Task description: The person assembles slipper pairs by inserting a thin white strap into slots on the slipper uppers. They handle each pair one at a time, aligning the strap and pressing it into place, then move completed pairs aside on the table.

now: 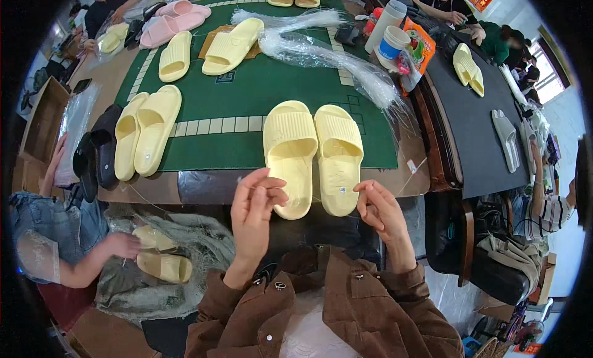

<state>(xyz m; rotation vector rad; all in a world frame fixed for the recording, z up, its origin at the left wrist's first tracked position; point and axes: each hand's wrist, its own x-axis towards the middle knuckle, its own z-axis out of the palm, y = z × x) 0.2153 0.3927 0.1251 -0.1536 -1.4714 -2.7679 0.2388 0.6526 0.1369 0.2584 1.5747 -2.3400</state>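
Observation:
A pair of pale yellow slide slippers lies side by side in front of me, toes away, at the table's near edge. My left hand point(252, 203) is at the heel of the left slipper point(290, 154), its fingers loosely bent and apart. Beside the outer heel edge of the right slipper point(340, 160) is my right hand point(382, 208), its fingers curved and apart. I make out nothing in either hand. Fine clear strands seem to lie across the left slipper. A small label sits on the right slipper's insole.
A green mat point(247, 99) covers the table, with more yellow slippers point(148, 133) and black slippers point(99, 148) at left. A bundle of clear plastic strands point(321, 52) stretches across the back. Cups point(392, 43) stand at far right. At lower left a co-worker's hand point(123, 245) touches slippers.

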